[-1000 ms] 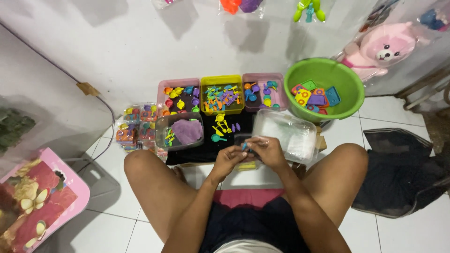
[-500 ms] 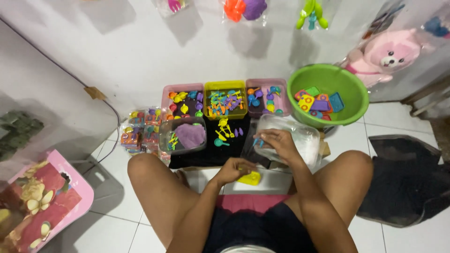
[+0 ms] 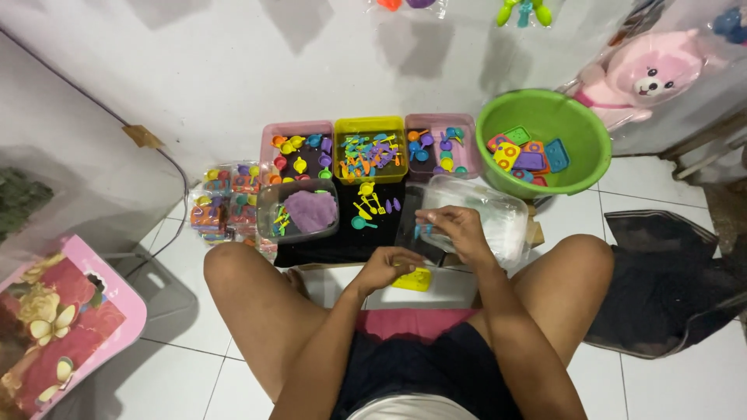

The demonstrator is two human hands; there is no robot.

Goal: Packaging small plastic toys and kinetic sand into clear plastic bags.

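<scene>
Since a second ago my hands have split apart: they were bunched together over one spot, and now my right hand (image 3: 461, 232) has gone up to the clear plastic bag (image 3: 490, 222) while my left hand (image 3: 387, 267) dropped down toward me. Right fingers (image 3: 433, 224) are pinched shut on a small blue toy piece (image 3: 421, 229), held right at the near-left edge of the clear plastic bag. Left fingers are curled down onto a yellow mould (image 3: 412, 279), which lies on the white floor tile just below that bag, between my knees; can't really tell if I'm gripping it or only pressing on it.

Left of the bag there's a black mat (image 3: 342, 241) with a few loose yellow and teal toy tools (image 3: 367, 204) on it, and further left a clear tub with purple sand (image 3: 309, 211) in it. Behind the bag, along the wall, sit three trays in a row: pink tray (image 3: 272, 136), yellow tray (image 3: 369, 124), another pink tray (image 3: 443, 120), all full of little coloured bits. Behind and to the right of the bag is a green basin (image 3: 580, 136) with bigger coloured moulds inside, and a pink teddy (image 3: 650, 74) in plastic beyond that.
</scene>
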